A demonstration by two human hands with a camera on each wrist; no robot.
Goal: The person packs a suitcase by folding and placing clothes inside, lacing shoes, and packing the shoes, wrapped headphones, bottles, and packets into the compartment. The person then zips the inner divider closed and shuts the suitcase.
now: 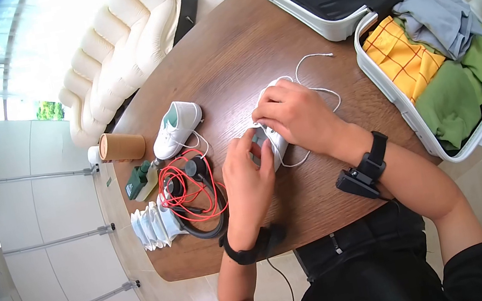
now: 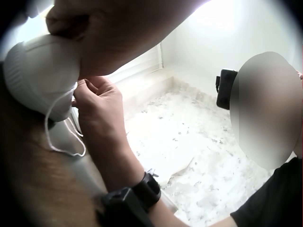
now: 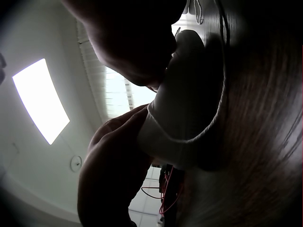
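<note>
A white lace-up sneaker (image 1: 279, 142) stands on the wooden table between both hands. My left hand (image 1: 245, 172) grips it near its opening, thumb and fingers curled at the tongue. Over the eyelets, my right hand (image 1: 295, 112) pinches the white shoelace (image 2: 75, 86) between thumb and bent fingers. The fingertips of both hands nearly meet above the sneaker, hiding most of the lacing. A loose length of shoelace (image 3: 223, 94) loops beside the sneaker onto the table, its tip lying beyond the right hand. The left wrist view shows the sneaker's rounded end (image 2: 45, 75).
The wooden table (image 1: 222, 44) also bears a second sneaker (image 1: 181, 122), a red cable (image 1: 209, 196), black headphones (image 1: 207, 230), green bottle (image 1: 137, 185), brown canister (image 1: 122, 146) and packets (image 1: 157, 225). An open suitcase (image 1: 396, 100) with folded clothes is at right; a cream sofa (image 1: 125, 42) stands behind.
</note>
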